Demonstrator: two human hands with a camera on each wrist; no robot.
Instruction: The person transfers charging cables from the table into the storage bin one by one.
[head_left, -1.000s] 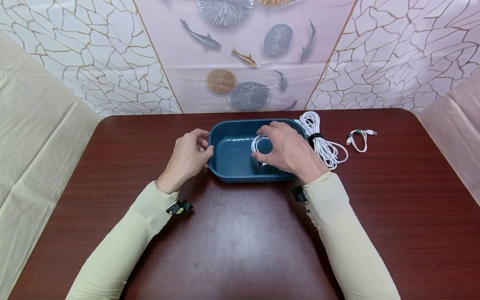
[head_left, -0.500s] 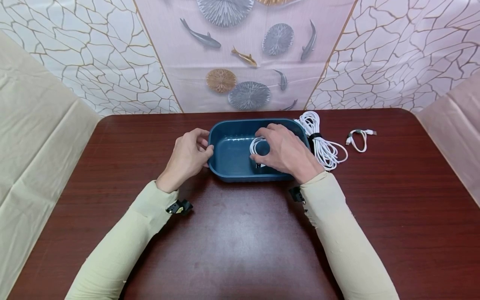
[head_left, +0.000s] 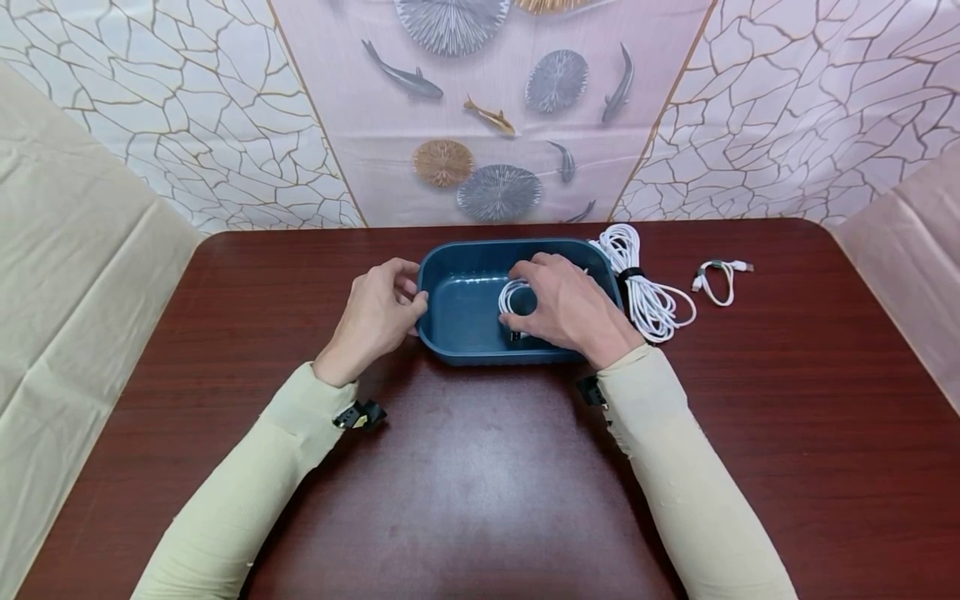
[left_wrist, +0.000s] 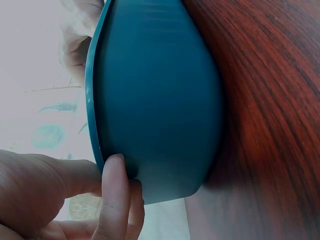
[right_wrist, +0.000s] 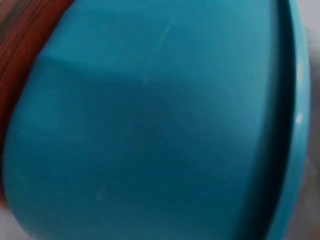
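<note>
A dark blue-green plastic bin (head_left: 465,321) stands near the back of the table. At its left end, my left hand (head_left: 375,310) pinches the rim between thumb and fingers; the left wrist view shows fingertips (left_wrist: 116,172) against the outer wall. My right hand (head_left: 572,304) reaches inside the bin's right half. Its thumb and fingers are curled round a coiled white USB cable (head_left: 507,297), whose dark plug end shows below the thumb. Much of the coil is hidden under the palm. The right wrist view shows mainly the bin's outer wall (right_wrist: 150,130).
Against the bin's right end lies a long white cable bundle (head_left: 651,292) with a black strap. Farther right is a short white USB cable (head_left: 723,282). The dark wooden table (head_left: 465,483) stretches in front, and a patterned cloth (head_left: 487,108) hangs behind.
My right hand has shifted slightly left and toward me inside the bin, with the coiled cable. My left hand stays on the rim.
</note>
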